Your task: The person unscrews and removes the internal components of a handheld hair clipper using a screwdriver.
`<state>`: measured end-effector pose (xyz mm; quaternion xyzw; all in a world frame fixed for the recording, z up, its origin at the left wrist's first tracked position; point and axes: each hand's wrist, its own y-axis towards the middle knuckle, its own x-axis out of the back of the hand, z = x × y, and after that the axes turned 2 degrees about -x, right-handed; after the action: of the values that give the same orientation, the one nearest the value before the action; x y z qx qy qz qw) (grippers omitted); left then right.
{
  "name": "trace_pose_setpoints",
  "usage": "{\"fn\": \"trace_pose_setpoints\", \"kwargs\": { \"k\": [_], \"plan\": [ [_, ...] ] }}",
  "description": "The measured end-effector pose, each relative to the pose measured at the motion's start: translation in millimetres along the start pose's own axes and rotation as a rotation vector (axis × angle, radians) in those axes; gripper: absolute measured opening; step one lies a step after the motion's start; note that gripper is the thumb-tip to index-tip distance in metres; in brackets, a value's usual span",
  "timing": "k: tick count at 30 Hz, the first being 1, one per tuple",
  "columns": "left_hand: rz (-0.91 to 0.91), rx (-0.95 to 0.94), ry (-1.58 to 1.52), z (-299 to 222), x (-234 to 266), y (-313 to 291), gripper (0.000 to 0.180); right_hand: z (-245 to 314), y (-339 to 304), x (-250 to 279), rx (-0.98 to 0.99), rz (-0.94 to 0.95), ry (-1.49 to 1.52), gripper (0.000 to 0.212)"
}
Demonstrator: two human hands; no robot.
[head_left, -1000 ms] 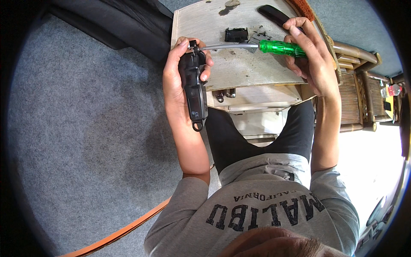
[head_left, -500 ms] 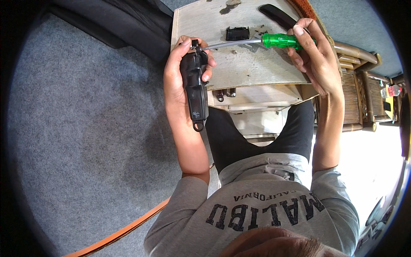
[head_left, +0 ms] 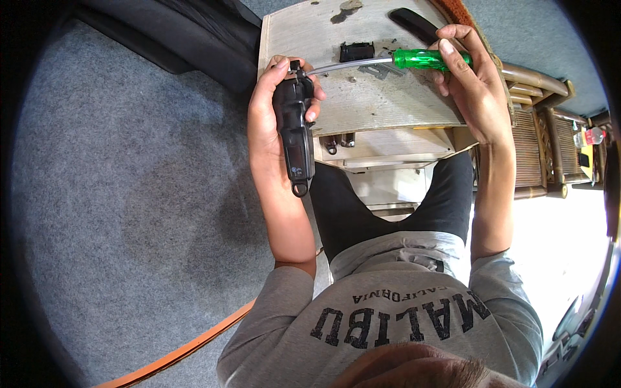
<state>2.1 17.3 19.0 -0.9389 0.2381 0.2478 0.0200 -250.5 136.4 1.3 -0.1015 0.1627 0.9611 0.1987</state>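
My left hand [head_left: 266,103] is closed around a black hair clipper [head_left: 297,139], its hanging loop pointing down toward me and its head end at the top by my thumb. In my right hand [head_left: 475,90] is a screwdriver [head_left: 420,59] with a clear green handle, gripped between thumb and fingers. Its metal shaft runs left, and the tip meets the clipper's head end; the exact contact point is too small to make out. Behind the shaft, a toothed metal clipper blade [head_left: 375,71] lies on the table next to a small black part [head_left: 357,51].
The wooden table [head_left: 381,107] has dark stains and several tiny pieces near the blade. A long black curved piece [head_left: 414,23] lies at its far right. Below the top, an open shelf [head_left: 394,142] holds small dark items. Bamboo furniture [head_left: 533,152] stands to the right.
My right hand and the screwdriver handle have shifted slightly left and up. My left hand and the clipper are almost unmoved.
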Motion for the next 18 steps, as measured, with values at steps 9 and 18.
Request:
{"fn": "trace_pose_setpoints", "kwargs": {
  "k": [9, 18],
  "plan": [
    [0.001, 0.011, -0.032, 0.1, 2.8, 1.6, 0.030, 9.5, -5.9, 3.5, -0.123, -0.008, -0.191, 0.029],
    [-0.004, -0.023, -0.037, -1.2, 0.6, 1.3, 0.031, -3.0, -1.9, 19.3, 0.136, 0.141, -0.210, 0.042]
  ]
}}
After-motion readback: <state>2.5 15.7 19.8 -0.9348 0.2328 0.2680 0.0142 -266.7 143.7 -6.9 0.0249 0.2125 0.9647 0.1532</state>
